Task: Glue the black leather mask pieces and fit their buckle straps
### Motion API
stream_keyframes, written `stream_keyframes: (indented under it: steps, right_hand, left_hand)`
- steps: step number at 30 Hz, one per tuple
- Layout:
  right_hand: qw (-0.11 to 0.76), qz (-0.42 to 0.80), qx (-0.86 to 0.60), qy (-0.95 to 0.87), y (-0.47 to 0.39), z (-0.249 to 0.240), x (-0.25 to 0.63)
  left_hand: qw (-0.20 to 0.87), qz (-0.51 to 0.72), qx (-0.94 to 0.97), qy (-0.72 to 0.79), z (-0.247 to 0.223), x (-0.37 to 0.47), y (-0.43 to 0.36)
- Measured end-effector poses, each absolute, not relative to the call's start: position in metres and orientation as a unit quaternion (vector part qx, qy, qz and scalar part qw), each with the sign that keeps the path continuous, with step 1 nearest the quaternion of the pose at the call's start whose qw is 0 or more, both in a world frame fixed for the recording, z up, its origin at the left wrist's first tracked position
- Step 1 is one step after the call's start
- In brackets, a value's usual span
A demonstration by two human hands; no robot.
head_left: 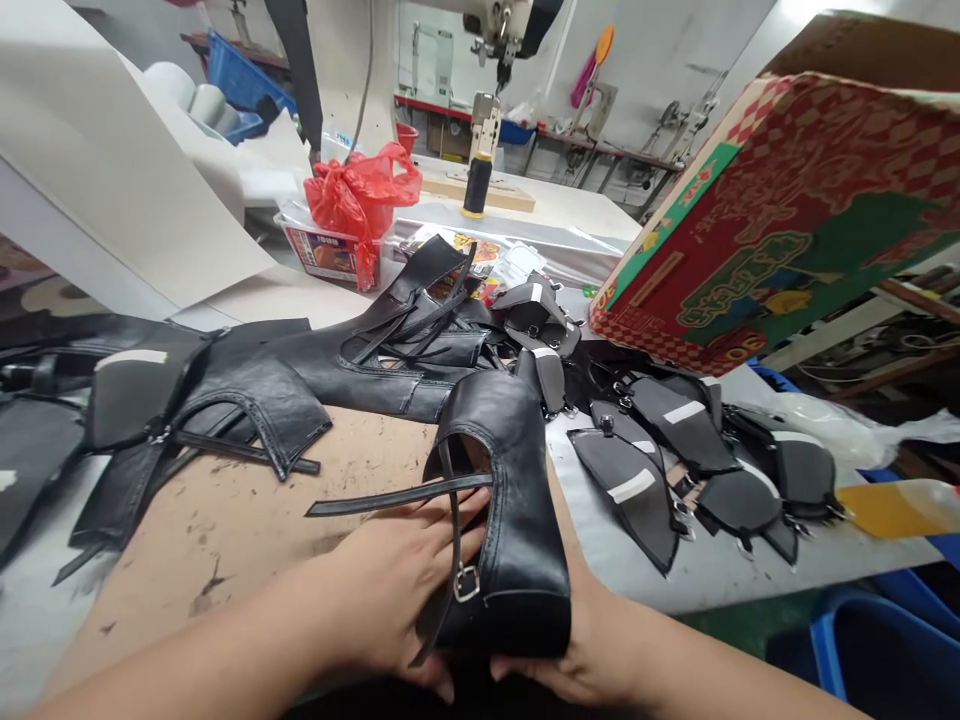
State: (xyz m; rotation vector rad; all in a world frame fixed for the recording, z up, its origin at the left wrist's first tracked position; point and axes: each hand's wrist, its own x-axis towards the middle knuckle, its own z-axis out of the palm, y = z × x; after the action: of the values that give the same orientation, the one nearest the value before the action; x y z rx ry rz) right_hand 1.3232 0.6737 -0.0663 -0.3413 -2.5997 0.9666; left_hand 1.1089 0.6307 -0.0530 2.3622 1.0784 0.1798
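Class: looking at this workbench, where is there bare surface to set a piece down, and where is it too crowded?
Bare brown board lies between the left hand, the leather uppers and the loose strap. A grey strip runs below the cut pieces. The back, around the red bag and printed box, is crowded.

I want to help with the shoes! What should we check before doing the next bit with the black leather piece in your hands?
1. Both hands on the curved black leather shoe piece: ok, left hand and right hand grip it.
2. Thin black strap lies free: ok.
3. Small silver metal buckle attached: ok.
4. Buckle fastened: cannot tell.
5. Bare brown worn board in front of the hands: ok.
6. Flat black leather pieces with white tape are apart from the hands: ok.
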Motion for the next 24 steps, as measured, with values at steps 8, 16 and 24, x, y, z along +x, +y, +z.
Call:
stream_keyframes:
  steps: [8,16,24]
  right_hand:
    - [0.312,0.639,-0.212,-0.67,0.672,-0.046,1.312]
    - [0.454,0.549,-0.315,-0.627,0.643,-0.039,1.29]
    - [0.475,0.418,-0.312,-0.709,0.631,-0.043,1.288]
  left_hand:
    - [0.233,0.332,0.811,0.422,-0.028,1.125,0.606]
    - [0.336,0.441,0.689,0.467,-0.022,1.146,0.588]
    - [0.538,0.557,0.404,0.487,-0.024,1.171,0.569]
